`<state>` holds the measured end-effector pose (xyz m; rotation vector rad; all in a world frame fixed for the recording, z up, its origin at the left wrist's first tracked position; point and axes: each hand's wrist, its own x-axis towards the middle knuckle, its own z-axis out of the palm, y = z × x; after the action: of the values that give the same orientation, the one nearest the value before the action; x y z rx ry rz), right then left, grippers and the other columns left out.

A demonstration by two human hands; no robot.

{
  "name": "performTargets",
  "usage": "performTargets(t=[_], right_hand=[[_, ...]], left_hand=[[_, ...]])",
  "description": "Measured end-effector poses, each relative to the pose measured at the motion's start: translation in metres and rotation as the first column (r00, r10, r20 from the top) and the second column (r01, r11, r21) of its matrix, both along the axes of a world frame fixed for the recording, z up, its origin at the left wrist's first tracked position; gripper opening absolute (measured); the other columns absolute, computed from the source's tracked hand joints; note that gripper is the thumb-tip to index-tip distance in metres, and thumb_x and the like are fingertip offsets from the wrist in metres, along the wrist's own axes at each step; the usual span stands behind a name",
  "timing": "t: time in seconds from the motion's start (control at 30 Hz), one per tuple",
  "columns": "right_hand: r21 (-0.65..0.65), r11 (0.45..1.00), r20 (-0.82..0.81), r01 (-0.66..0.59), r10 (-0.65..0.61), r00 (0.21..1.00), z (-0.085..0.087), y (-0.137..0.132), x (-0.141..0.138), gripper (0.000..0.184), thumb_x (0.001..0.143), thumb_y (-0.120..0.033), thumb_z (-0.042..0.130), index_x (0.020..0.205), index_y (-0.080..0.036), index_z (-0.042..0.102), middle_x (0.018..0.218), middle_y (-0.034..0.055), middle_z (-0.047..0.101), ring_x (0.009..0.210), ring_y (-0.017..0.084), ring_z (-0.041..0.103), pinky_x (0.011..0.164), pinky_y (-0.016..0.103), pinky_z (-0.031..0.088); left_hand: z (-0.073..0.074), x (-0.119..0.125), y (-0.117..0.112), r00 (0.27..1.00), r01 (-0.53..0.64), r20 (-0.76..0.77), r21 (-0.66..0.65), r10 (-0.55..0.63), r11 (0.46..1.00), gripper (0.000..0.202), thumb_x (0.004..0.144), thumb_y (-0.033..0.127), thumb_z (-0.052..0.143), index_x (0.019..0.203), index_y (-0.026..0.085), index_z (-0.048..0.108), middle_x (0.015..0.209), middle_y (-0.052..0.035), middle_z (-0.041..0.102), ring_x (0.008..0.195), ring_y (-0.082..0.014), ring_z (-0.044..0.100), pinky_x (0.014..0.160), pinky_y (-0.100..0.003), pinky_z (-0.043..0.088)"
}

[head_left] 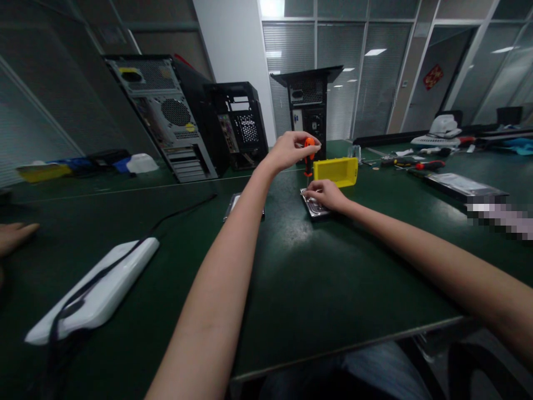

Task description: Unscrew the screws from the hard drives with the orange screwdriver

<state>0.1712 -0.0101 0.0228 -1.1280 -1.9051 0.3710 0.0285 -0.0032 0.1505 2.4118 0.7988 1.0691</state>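
Note:
My left hand (pixel 290 150) is closed round the top of an orange-handled screwdriver (pixel 308 157) that stands upright, tip down. Below it lies a small silver hard drive (pixel 313 206) flat on the green table (pixel 316 283). My right hand (pixel 327 194) rests on that drive with fingers curled on its top, holding it in place. A second silver drive (pixel 233 204) lies to the left, partly hidden behind my left forearm.
A yellow bin (pixel 338 171) stands just behind the drive. Three computer towers (pixel 175 116) line the back of the table. A white power strip (pixel 97 289) with a black cable lies at the front left. Another person's hand (pixel 14 236) rests at the left edge. Tools (pixel 416 164) lie at the back right.

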Motion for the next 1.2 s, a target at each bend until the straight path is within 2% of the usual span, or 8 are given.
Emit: performTargets(t=[0.23,0.63,1.2], right_hand=[[0.000,1.000,-0.007,0.003,-0.003,1.000,-0.0009,0.0004,-0.0001,0.028,0.079,-0.040,0.064,0.074,-0.013,0.068,0.075,0.0059,0.068,0.070,0.015,0.061,0.068,0.025,0.043],[-0.001,1.000,-0.001,0.028,-0.028,1.000,0.0016,-0.0032,-0.0016,0.029,0.078,-0.041,0.066,0.071,-0.013,0.068,0.074,0.0054,0.069,0.069,0.015,0.061,0.067,0.024,0.042],[-0.017,1.000,-0.019,0.016,-0.016,1.000,0.0011,-0.0043,-0.0017,0.029,0.078,-0.040,0.065,0.073,-0.012,0.068,0.076,0.0062,0.069,0.070,0.015,0.061,0.069,0.025,0.043]], left_hand=[[-0.0025,-0.0006,0.0032,1.000,0.011,0.020,0.013,-0.011,1.000,0.031,0.072,0.034,0.067,0.093,0.010,0.071,0.090,-0.0094,0.070,0.082,-0.0168,0.062,0.075,-0.029,0.047],[-0.0006,0.0000,0.0015,1.000,0.007,0.025,0.039,-0.008,0.999,0.033,0.073,0.032,0.066,0.098,0.010,0.070,0.094,-0.0100,0.069,0.080,-0.0162,0.062,0.074,-0.029,0.046],[-0.0004,-0.0011,0.0040,0.999,0.028,0.024,0.029,-0.029,0.999,0.033,0.075,0.031,0.064,0.099,0.010,0.071,0.098,-0.0113,0.069,0.087,-0.0173,0.062,0.078,-0.030,0.047]])
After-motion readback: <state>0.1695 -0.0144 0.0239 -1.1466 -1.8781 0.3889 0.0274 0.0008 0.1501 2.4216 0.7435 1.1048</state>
